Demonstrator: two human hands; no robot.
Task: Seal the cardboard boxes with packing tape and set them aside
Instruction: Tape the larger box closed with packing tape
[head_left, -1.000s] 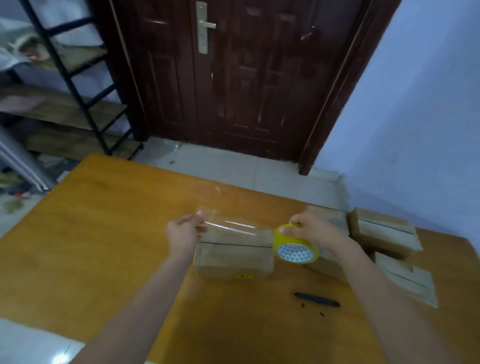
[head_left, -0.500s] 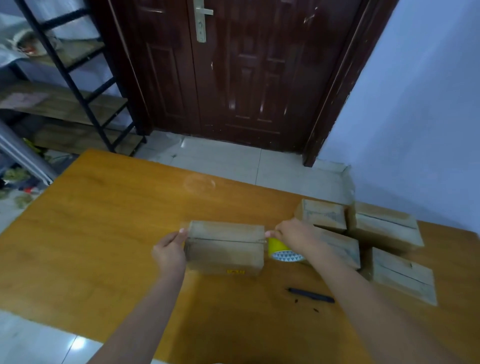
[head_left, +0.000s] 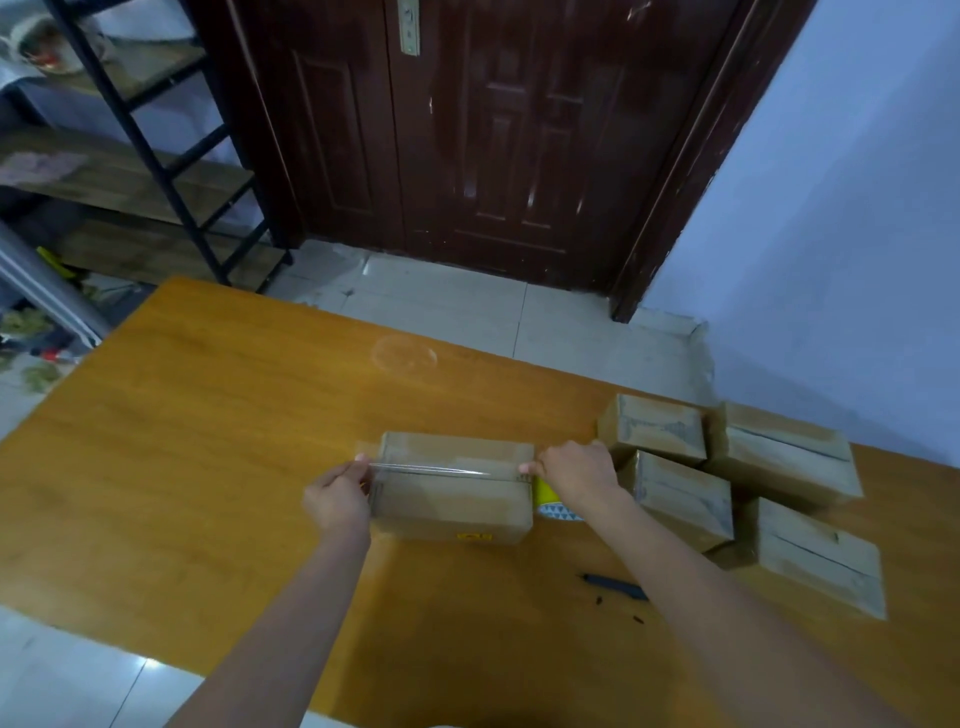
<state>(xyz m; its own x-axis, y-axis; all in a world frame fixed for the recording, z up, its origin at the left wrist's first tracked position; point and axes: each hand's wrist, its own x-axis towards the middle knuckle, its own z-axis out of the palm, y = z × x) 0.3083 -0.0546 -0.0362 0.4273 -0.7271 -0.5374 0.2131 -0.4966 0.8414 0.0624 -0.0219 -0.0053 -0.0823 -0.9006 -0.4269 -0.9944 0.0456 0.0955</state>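
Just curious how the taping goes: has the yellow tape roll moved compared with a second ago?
Yes. The tape roll has dropped from above the box to beside its right end, low by the table.

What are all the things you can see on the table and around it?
box being taped: 1, brown, middle of the table, clear tape stretched across its top
other boxes: 4, brown, clustered at the right side of the table
tape roll: 1, yellow, at the box's right end, under the right hand
pen: 1, dark, lying on the table near the right forearm
table: 1, orange-brown wood
door: 1, dark brown, beyond the table
shelf rack: 1, black frame with wooden boards, at the left
left hand: 1, pinching the tape end
right hand: 1, gripping the tape roll
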